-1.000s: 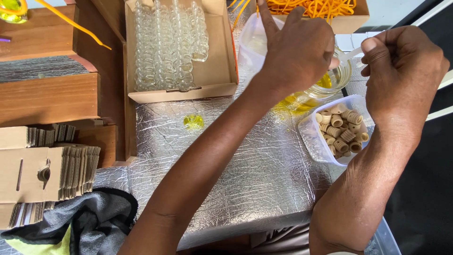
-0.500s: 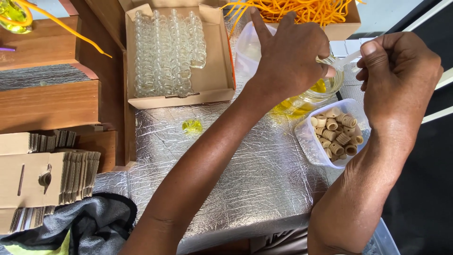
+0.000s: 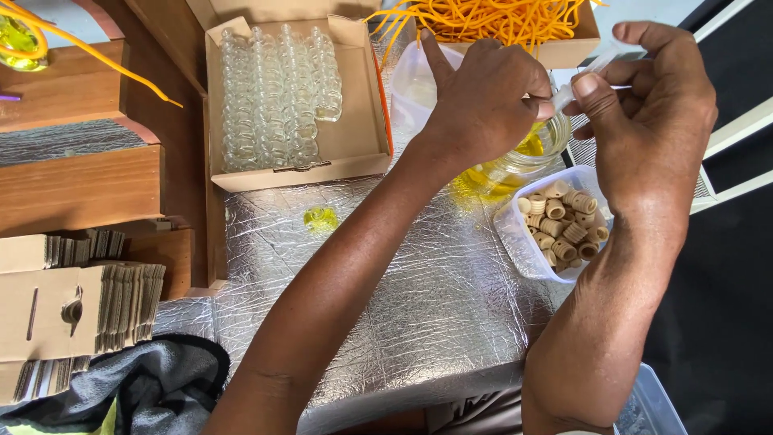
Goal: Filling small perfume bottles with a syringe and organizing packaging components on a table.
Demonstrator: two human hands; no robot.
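While both hands meet in the upper right of the frame, the left hand (image 3: 483,101) is curled with its fingers closed over something small that cannot be made out, directly above a glass jar (image 3: 527,153) of yellow liquid. The right hand (image 3: 652,121) is closed too, thumb and fingertips pinching a slim clear plastic tube (image 3: 592,68), possibly a syringe or dropper, whose tip points toward the left hand. Just below the jar, in the right middle of the frame, sits a clear plastic tub (image 3: 515,234) filled with tan ribbed stoppers (image 3: 564,221). All of this rests on a worktop (image 3: 386,314) covered in crinkled silver foil, with a small yellow blot (image 3: 320,217) near its centre. At upper centre an open cardboard box (image 3: 354,145) holds rows of small clear glass vials (image 3: 274,97), and orange strands (image 3: 491,20) fill another box along the top edge.
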